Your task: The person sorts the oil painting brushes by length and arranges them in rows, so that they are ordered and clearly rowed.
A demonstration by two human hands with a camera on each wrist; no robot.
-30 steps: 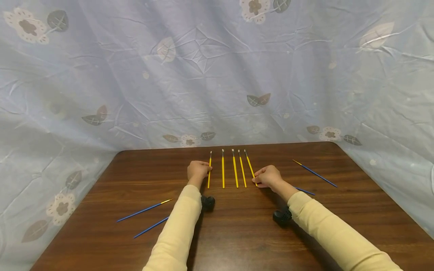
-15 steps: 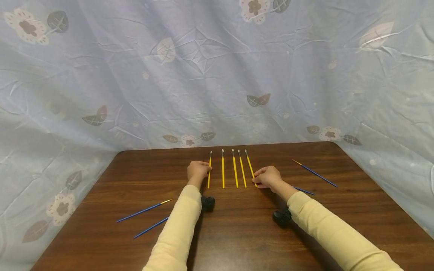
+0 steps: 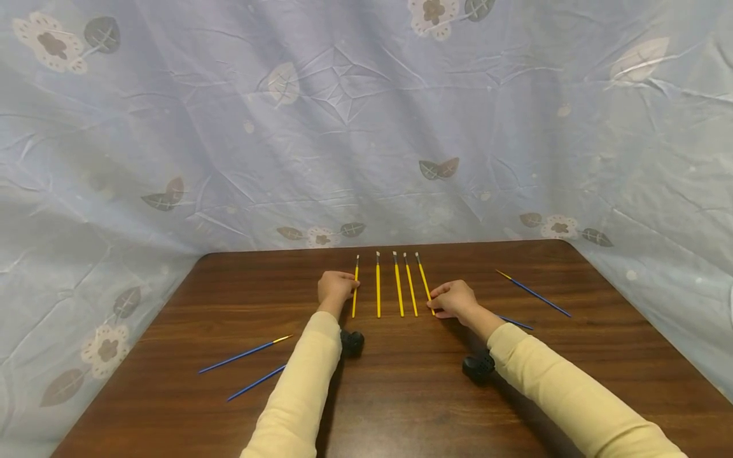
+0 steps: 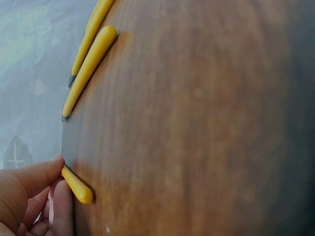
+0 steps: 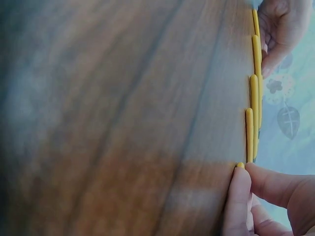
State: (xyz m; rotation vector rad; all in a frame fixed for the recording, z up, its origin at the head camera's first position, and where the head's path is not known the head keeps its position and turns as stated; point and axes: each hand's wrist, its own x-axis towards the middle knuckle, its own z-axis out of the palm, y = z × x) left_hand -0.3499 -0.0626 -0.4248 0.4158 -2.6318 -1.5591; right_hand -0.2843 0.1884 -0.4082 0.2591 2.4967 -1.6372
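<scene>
**Row of yellow paintbrushes (image 3: 378,289) pinched at both ends**

At the lower left of the frame, two blue paintbrushes are seen on the brown bench (image 3: 401,407): the upper blue brush (image 3: 243,355) is fully exposed, while the lower blue brush (image 3: 256,383) is partly covered by the left sleeve (image 3: 300,388). Just left of centre, the leftmost yellow brush (image 3: 354,308) is clamped between the thumb and fingers of the left hand (image 3: 335,289). Beside it, at the centre, three yellow brushes (image 3: 399,289) are left untouched, bristles pointed toward the far edge. Right of these, the rightmost yellow brush (image 3: 423,278), slightly slanted, is pinched near its handle end by the fingers of the right hand (image 3: 454,299). Behind that wrist, a short blue brush length (image 3: 516,323) is exposed. Farther right, another blue brush (image 3: 535,294) is laid diagonally.
</scene>
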